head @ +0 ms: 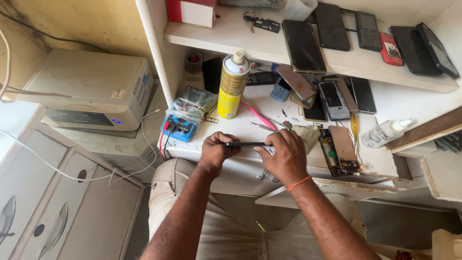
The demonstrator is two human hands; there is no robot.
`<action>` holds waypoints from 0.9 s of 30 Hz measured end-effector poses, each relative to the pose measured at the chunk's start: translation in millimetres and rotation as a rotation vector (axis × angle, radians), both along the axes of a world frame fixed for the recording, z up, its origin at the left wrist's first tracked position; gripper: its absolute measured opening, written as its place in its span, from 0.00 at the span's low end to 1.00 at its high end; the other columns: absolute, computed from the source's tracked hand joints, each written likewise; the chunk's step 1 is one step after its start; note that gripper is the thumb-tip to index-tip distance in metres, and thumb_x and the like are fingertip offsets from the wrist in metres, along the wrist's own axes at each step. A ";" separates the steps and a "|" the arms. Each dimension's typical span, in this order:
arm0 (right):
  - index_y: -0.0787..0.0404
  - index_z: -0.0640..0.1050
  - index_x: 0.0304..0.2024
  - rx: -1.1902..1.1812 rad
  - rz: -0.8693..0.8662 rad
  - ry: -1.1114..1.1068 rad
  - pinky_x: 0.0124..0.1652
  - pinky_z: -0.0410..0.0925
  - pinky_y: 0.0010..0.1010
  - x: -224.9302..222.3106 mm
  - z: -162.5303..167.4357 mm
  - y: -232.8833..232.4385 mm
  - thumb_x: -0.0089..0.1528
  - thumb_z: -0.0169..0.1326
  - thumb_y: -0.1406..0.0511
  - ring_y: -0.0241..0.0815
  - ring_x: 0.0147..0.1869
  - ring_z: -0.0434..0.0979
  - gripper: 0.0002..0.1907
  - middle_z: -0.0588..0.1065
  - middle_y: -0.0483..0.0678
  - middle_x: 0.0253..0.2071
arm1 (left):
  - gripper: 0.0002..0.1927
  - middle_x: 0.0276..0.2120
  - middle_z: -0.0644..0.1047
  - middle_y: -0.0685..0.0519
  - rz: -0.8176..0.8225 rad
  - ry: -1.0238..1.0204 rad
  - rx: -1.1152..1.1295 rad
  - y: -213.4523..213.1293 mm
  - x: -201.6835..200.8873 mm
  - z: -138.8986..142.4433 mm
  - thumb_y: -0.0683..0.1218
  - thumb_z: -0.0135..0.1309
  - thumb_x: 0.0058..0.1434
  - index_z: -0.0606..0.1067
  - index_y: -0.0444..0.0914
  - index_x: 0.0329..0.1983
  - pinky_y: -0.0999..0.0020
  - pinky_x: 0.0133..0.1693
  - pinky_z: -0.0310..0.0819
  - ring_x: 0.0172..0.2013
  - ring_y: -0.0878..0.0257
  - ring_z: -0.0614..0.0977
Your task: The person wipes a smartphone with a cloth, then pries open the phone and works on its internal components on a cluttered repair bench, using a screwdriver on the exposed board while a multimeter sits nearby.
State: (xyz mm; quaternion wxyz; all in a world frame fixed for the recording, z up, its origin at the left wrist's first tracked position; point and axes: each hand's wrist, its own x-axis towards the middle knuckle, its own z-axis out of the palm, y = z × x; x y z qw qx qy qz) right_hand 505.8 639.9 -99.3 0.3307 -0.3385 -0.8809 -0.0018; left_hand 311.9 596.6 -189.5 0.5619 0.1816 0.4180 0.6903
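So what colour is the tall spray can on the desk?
The spray can is yellow and gold with a white cap, seen best in the head view.

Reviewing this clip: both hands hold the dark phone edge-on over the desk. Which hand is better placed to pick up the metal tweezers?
The right hand, probably. The tweezers lie just beyond its fingers, while the left hand grips the far end of the phone and could steady it.

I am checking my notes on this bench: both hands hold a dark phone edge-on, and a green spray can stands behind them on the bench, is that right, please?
Not quite: the spray can is yellow, not green, as the head view shows. The rest holds: the left hand and right hand hold the dark phone edge-on, with the can standing behind them on the bench.
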 end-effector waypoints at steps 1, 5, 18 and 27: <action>0.57 0.73 0.31 -0.003 0.013 -0.013 0.42 0.65 0.46 -2.8 -0.7 -0.3 0.48 0.73 0.62 0.53 0.40 0.72 0.20 0.71 0.48 0.33 | 0.13 0.36 0.81 0.45 0.002 -0.003 0.008 -0.2 0.0 0.8 0.25 0.56 0.50 0.70 0.34 0.30 0.64 0.43 0.83 0.36 0.59 0.83; 0.58 0.74 0.32 0.003 0.082 0.008 0.46 0.67 0.45 -10.2 -2.2 1.2 0.49 0.69 0.67 0.53 0.43 0.74 0.16 0.72 0.47 0.34 | 0.14 0.35 0.81 0.46 -0.002 -0.007 0.007 -0.3 -0.8 4.0 0.25 0.56 0.48 0.70 0.34 0.29 0.64 0.42 0.84 0.36 0.60 0.83; 0.61 0.72 0.27 -0.042 0.092 0.015 0.43 0.68 0.47 -6.0 9.1 9.0 0.47 0.72 0.65 0.56 0.40 0.73 0.18 0.72 0.50 0.31 | 0.13 0.33 0.81 0.46 0.010 0.002 -0.031 0.8 2.0 7.3 0.25 0.56 0.47 0.72 0.33 0.28 0.63 0.40 0.84 0.33 0.59 0.83; 0.60 0.74 0.29 -0.071 0.117 -0.028 0.42 0.67 0.46 -15.6 11.1 11.1 0.47 0.67 0.71 0.55 0.41 0.73 0.14 0.72 0.50 0.32 | 0.12 0.32 0.80 0.45 0.013 -0.004 -0.074 1.6 0.5 9.4 0.24 0.55 0.47 0.73 0.32 0.29 0.62 0.41 0.86 0.33 0.58 0.84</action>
